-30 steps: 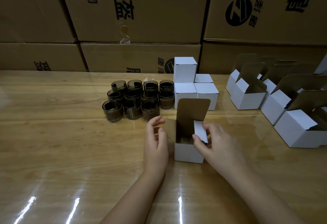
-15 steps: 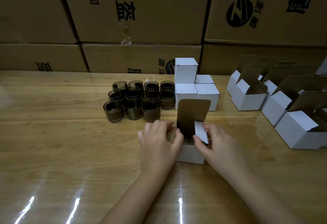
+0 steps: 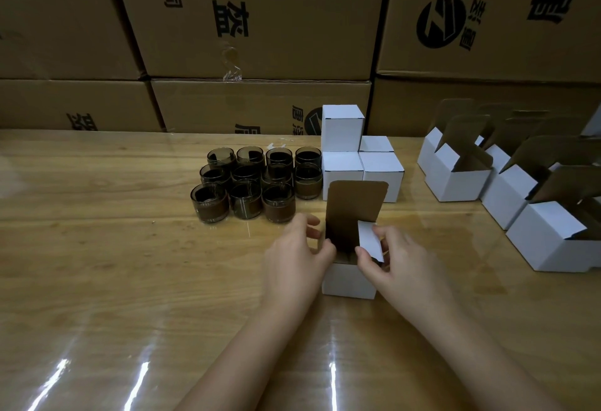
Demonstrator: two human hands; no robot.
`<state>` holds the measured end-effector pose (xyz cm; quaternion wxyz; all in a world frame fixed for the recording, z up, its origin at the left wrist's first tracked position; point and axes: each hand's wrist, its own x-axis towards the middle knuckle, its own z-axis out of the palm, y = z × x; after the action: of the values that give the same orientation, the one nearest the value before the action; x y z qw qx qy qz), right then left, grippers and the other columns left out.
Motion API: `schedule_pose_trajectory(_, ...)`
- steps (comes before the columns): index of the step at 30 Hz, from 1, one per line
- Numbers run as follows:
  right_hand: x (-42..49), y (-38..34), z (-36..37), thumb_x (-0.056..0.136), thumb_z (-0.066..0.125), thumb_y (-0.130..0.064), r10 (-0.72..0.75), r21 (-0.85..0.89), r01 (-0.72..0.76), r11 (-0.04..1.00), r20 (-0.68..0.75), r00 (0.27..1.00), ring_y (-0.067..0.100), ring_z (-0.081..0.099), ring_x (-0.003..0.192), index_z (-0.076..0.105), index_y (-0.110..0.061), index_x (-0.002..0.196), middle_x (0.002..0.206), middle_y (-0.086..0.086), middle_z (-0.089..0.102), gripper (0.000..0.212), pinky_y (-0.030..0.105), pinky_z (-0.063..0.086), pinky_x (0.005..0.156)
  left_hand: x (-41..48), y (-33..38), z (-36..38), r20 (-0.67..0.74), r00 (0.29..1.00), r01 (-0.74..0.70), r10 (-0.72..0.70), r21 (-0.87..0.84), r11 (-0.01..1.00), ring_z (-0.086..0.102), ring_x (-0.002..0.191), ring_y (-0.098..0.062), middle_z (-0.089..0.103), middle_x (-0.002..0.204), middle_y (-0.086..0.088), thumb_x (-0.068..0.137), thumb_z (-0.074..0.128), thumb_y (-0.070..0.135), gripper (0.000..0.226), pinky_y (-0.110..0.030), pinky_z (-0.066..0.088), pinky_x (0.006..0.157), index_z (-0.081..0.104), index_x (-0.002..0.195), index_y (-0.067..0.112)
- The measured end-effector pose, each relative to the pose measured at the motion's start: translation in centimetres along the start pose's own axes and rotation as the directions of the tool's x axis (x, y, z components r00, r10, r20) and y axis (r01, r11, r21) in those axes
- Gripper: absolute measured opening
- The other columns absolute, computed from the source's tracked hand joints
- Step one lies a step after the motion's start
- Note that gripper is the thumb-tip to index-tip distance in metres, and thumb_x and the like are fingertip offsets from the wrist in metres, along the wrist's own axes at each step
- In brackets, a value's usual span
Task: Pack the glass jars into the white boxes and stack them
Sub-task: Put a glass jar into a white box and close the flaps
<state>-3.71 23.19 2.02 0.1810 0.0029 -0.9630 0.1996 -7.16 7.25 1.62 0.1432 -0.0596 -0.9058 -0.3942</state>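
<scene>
A small white box stands in front of me on the wooden table, its brown-lined lid upright. My left hand grips the box's left side, thumb on the rim, fingers folding the left flap. My right hand pinches the white right side flap. The box's inside is dark; its contents are hidden. Several dark glass jars cluster behind to the left. Closed white boxes are stacked just right of the jars.
Several empty white boxes with raised lids stand in rows at the right. Large brown cartons form a wall along the table's far edge. Glossy film covers the tabletop.
My left hand came in from beside the box and took hold of its left side, pushing the left flap inward. My right hand kept its pinch on the right flap.
</scene>
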Motion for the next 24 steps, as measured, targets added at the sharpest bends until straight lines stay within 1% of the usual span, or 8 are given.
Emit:
schedule_pose_trajectory(2, -0.04, -0.03, -0.02, 0.089, 0.047, -0.053, -0.004, -0.001, 0.003, 1.000, -0.007, 1.000, 0.008, 0.057, 0.080, 0.051, -0.019, 0.130, 0.111, -0.006, 0.060, 0.053, 0.013, 0.032, 0.053, -0.18, 0.04, 0.16, 0.009, 1.000, 0.030, -0.029, -0.099, 0.995, 0.058, 0.066, 0.002, 0.059, 0.093, 0.022, 0.084, 0.064, 0.030, 0.029, -0.019, 0.044, 0.057, 0.051, 0.110, 0.031)
schedule_pose_trajectory(5, -0.03, -0.05, -0.09, 0.089, 0.047, -0.052, -0.011, 0.011, 0.011, 1.000, -0.008, 1.000, 0.007, 0.054, 0.076, 0.051, -0.019, 0.129, 0.109, -0.006, 0.059, 0.053, 0.014, 0.033, 0.053, -0.35, -0.07, 0.34, 0.014, 0.999, 0.050, -0.048, -0.191, 0.980, 0.058, 0.069, 0.004, 0.055, 0.099, 0.024, 0.084, 0.064, 0.025, 0.026, -0.025, 0.049, 0.061, 0.052, 0.106, 0.031)
schedule_pose_trajectory(7, -0.07, -0.11, -0.18, 0.089, 0.047, -0.051, -0.017, 0.013, 0.017, 1.000, 0.000, 1.000, 0.008, 0.055, 0.076, 0.051, -0.018, 0.129, 0.108, -0.005, 0.060, 0.053, 0.017, 0.037, 0.054, -0.36, -0.20, 0.45, 0.017, 0.999, 0.048, -0.046, -0.194, 0.980, 0.057, 0.070, 0.004, 0.055, 0.102, 0.023, 0.084, 0.062, 0.026, 0.023, -0.025, 0.048, 0.061, 0.053, 0.104, 0.031)
schedule_pose_trajectory(10, -0.12, -0.19, -0.34, 0.091, 0.043, -0.050, -0.040, 0.007, 0.040, 0.999, -0.010, 0.999, 0.010, 0.059, 0.076, 0.052, -0.017, 0.128, 0.106, -0.004, 0.062, 0.051, 0.018, 0.041, 0.056, -0.47, -0.24, 0.67, 0.000, 0.999, 0.035, -0.035, -0.171, 0.985, 0.056, 0.072, 0.008, 0.056, 0.101, 0.021, 0.084, 0.061, 0.028, 0.018, -0.016, 0.039, 0.055, 0.051, 0.099, 0.034)
schedule_pose_trajectory(13, -0.02, 0.01, -0.46, 0.092, 0.036, -0.044, -0.029, 0.070, 0.031, 0.997, -0.021, 0.999, 0.004, 0.054, 0.067, 0.055, -0.014, 0.124, 0.086, -0.009, 0.059, 0.048, 0.012, 0.034, 0.051, -0.51, -0.22, 0.79, -0.029, 0.999, 0.010, -0.015, -0.143, 0.990, 0.055, 0.074, 0.009, 0.052, 0.101, 0.021, 0.085, 0.062, 0.027, 0.019, -0.015, 0.037, 0.052, 0.049, 0.097, 0.034)
schedule_pose_trajectory(16, 0.12, 0.37, -0.67, 0.093, 0.034, -0.036, 0.001, 0.120, 0.003, 0.993, -0.035, 0.999, 0.003, 0.051, 0.059, 0.057, -0.013, 0.123, 0.070, -0.015, 0.051, 0.044, 0.014, 0.031, 0.047, -0.42, -0.28, 0.81, -0.036, 0.999, -0.002, -0.004, -0.143, 0.990, 0.056, 0.074, 0.008, 0.050, 0.104, 0.022, 0.085, 0.062, 0.025, 0.019, -0.016, 0.039, 0.054, 0.049, 0.097, 0.032)
schedule_pose_trajectory(21, 0.03, 0.35, -0.89, 0.095, 0.037, -0.025, -0.012, 0.136, 0.020, 0.990, -0.060, 0.998, 0.010, 0.047, 0.045, 0.039, -0.016, 0.141, 0.052, -0.007, 0.047, 0.047, 0.023, 0.029, 0.040, -0.35, -0.32, 0.89, -0.032, 0.999, -0.021, 0.017, -0.123, 0.992, 0.055, 0.078, 0.006, 0.050, 0.102, 0.021, 0.085, 0.061, 0.025, 0.016, -0.018, 0.041, 0.056, 0.050, 0.094, 0.032)
schedule_pose_trajectory(24, 0.03, 0.35, -0.94, 0.096, 0.039, -0.018, -0.019, 0.146, 0.028, 0.989, -0.063, 0.998, 0.010, 0.044, 0.041, 0.038, -0.018, 0.140, 0.050, -0.007, 0.044, 0.045, 0.024, 0.027, 0.039, -0.37, -0.35, 0.90, -0.032, 0.999, -0.033, 0.030, -0.113, 0.993, 0.055, 0.078, 0.006, 0.052, 0.102, 0.021, 0.085, 0.060, 0.025, 0.014, -0.016, 0.036, 0.055, 0.050, 0.090, 0.033)
